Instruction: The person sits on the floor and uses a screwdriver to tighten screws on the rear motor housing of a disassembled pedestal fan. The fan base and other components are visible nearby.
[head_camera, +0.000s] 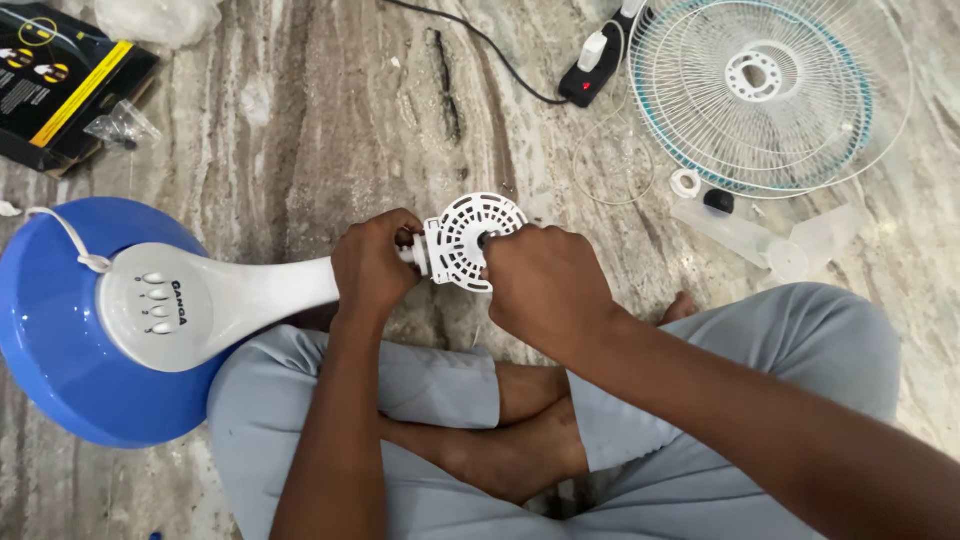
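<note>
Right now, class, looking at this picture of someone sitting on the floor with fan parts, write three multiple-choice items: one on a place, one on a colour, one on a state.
1. Where does the wire fan guard lie?
A upper right
B lower left
C on the lap

2. What colour is the round fan base?
A red
B blue
C black

3. What does the right hand do?
A hangs free
B grips the white vented disc
C holds a box

Answers: A, it lies on the floor top right; B, its dome is blue; B, fingers close on the disc while the left hand holds the stem.

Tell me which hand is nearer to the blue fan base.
Left. The left hand grips the white neck just right of the blue fan base; the right hand is farther right, on the round white motor cover.
</note>
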